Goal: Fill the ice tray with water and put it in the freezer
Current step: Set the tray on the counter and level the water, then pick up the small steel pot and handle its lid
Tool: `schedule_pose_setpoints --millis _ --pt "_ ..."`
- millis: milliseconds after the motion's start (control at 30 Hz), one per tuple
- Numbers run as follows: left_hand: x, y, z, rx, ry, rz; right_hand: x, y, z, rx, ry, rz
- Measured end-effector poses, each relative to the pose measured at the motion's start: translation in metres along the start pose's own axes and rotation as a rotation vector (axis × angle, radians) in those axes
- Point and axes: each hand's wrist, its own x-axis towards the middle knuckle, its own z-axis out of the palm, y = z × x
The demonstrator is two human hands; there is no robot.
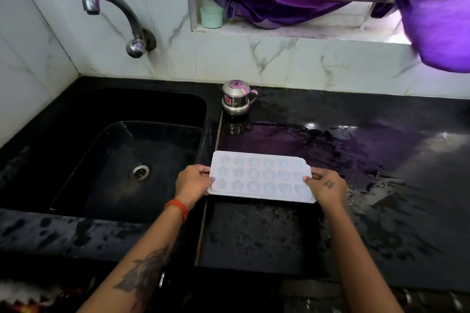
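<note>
tray (260,177) thin, light, bendy, likely wet-slick | left hand (192,182) and right hand (328,187) pinch short ends | keep level, spills easily

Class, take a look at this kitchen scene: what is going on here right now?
A person holds a white ice tray level by its two short ends, the left hand on one end and the right hand on the other. The tray is over the wet black counter, just right of the sink. The tap is not running. A small steel pot stands behind the tray. No freezer is in view.
</note>
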Motion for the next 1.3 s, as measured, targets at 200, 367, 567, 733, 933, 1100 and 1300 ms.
schedule_pose_setpoints --millis 200,367,567,733,933,1100,1300 --pt "-0.003 0.005 0.0 0.126 0.078 0.06 0.003 0.0 0.003 -0.109 0.038 -0.031" --pt "0.006 0.02 -0.002 0.081 0.129 0.188 0.007 -0.009 0.009 -0.038 0.095 -0.125" --pt "0.034 0.047 0.003 -0.022 0.131 0.291 0.027 -0.039 0.018 0.035 0.113 -0.231" --pt "0.062 0.072 0.01 -0.031 0.122 0.349 0.051 -0.076 0.028 0.088 0.131 -0.293" --pt "0.097 0.099 0.02 -0.021 0.138 0.421 0.081 -0.12 0.049 0.124 0.107 -0.393" --pt "0.128 0.108 0.029 -0.03 0.138 0.42 0.108 -0.146 0.073 0.129 0.077 -0.444" --pt "0.159 0.103 0.041 -0.058 0.084 0.372 0.136 -0.161 0.099 0.11 0.0 -0.435"
